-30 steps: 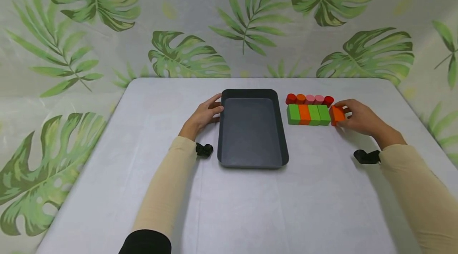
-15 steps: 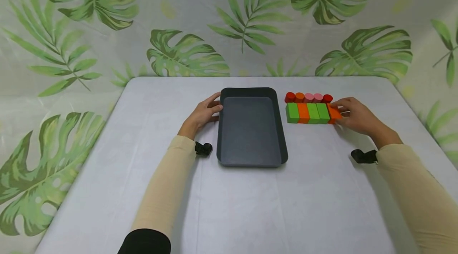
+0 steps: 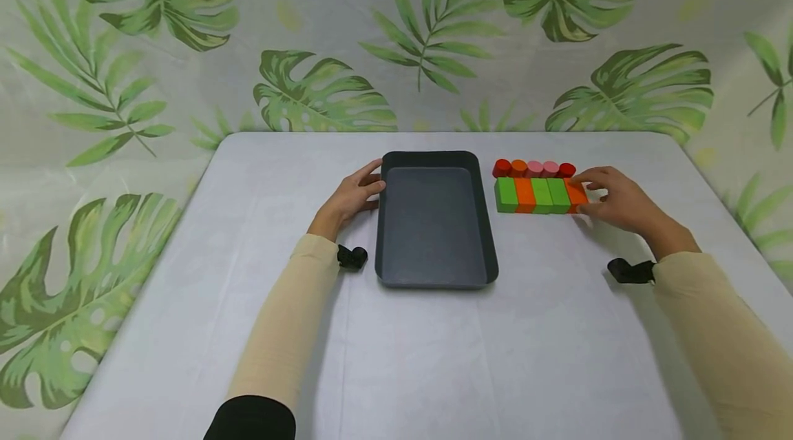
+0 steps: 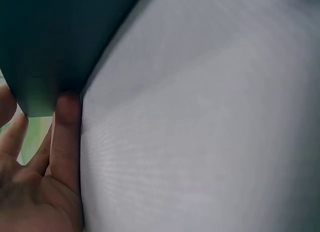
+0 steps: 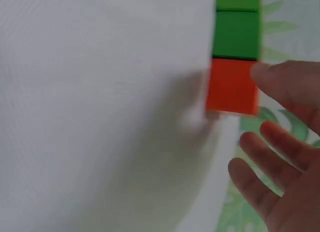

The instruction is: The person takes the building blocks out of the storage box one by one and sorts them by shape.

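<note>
In the head view, my left hand [image 3: 349,199] rests its fingertips against the left rim of a dark baking pan [image 3: 434,230]. The left wrist view shows its fingers [image 4: 66,137] extended against the pan's side wall. My right hand [image 3: 622,200] is at the right end of a row of blocks. It touches an orange block [image 5: 231,86] at the edge, its other fingers spread apart from it. That block lies flush with green blocks [image 3: 506,195] and another orange block [image 3: 525,196]. Part of the touched block is hidden behind the fingers in the head view.
Behind the blocks stands a row of small cylinders [image 3: 534,169] in red, orange and pink. Everything sits on a white-covered table [image 3: 421,357]. A leaf-patterned cloth [image 3: 427,34] hangs behind it. The pan's right rim lies just left of the blocks.
My right hand has moved left and slid the orange block against the row, closing the gap beside the green block. Its grip has since loosened. My left hand has kept its place at the pan.
</note>
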`<action>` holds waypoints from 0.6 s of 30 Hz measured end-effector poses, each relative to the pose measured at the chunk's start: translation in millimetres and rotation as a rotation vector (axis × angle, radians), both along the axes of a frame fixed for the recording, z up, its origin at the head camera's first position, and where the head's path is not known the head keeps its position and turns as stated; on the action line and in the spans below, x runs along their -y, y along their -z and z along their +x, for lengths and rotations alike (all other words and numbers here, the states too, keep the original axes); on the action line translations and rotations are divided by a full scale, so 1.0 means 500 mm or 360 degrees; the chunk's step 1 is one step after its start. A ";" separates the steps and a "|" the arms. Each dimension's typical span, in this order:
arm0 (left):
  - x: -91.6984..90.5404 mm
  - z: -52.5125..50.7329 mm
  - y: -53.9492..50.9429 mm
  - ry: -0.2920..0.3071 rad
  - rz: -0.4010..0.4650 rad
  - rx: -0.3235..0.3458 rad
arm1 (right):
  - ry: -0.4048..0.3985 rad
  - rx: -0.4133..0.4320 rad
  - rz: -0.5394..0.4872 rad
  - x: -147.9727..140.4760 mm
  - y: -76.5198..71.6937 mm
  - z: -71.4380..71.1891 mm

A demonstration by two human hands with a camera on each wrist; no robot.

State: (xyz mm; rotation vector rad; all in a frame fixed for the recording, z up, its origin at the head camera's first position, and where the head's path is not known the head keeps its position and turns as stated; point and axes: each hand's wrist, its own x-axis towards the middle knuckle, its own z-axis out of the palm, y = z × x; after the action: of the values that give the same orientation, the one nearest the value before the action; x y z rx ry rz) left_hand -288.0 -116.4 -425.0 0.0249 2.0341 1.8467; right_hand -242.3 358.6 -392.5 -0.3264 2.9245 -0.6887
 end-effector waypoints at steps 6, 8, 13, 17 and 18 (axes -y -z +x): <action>0.000 -0.001 -0.002 -0.0022 -0.0008 0.0003 | -0.0011 -0.0170 0.0006 -0.010 -0.034 0.028; 0.001 -0.002 -0.003 -0.0027 -0.0012 0.0003 | -0.0020 -0.0211 0.0002 -0.012 -0.040 0.038; 0.003 -0.005 0.000 -0.0024 -0.0011 -0.0002 | -0.0016 -0.0256 -0.0004 -0.015 -0.041 0.061; 0.003 -0.003 0.002 -0.0041 -0.0011 -0.0009 | 0.0015 -0.0299 -0.0009 -0.010 -0.039 0.079; 0.002 -0.001 0.003 -0.0050 -0.0008 -0.0007 | 0.0024 -0.0313 -0.0008 -0.005 -0.039 0.084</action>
State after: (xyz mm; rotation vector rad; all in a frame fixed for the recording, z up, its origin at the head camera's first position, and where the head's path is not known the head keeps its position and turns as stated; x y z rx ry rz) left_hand -288.5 -117.6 -426.6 -0.0042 2.0535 1.8617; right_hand -200.4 361.2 -373.2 -0.3944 3.1134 -0.7041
